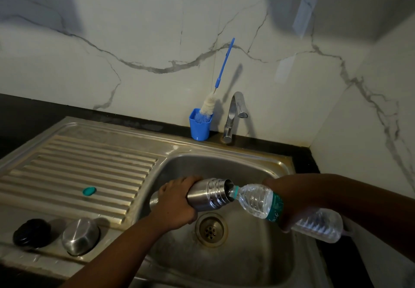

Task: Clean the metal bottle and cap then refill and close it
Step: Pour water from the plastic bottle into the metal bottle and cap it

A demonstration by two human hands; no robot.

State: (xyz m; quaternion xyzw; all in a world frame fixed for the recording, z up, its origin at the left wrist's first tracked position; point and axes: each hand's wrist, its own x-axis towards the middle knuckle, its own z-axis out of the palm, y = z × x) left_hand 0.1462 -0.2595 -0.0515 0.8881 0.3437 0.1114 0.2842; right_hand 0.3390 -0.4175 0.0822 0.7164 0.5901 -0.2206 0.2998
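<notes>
My left hand (174,204) grips the metal bottle (207,194) round its body and holds it tilted over the sink basin (224,168), open mouth pointing right. My right hand (284,200) holds a clear plastic water bottle (256,200) with a green label, tipped so its neck meets the metal bottle's mouth. On the sink's front left ledge stand a steel cup-shaped cap (80,236) and a black inner stopper (31,233). A small teal plastic cap (89,191) lies on the ribbed drainboard (78,164).
A blue cup (199,128) with a blue-handled bottle brush (207,106) stands by the marble wall behind the sink. The steel tap (233,116) rises beside it, with no water running. The drain (211,229) is in the basin below the bottles. Dark countertop surrounds the sink.
</notes>
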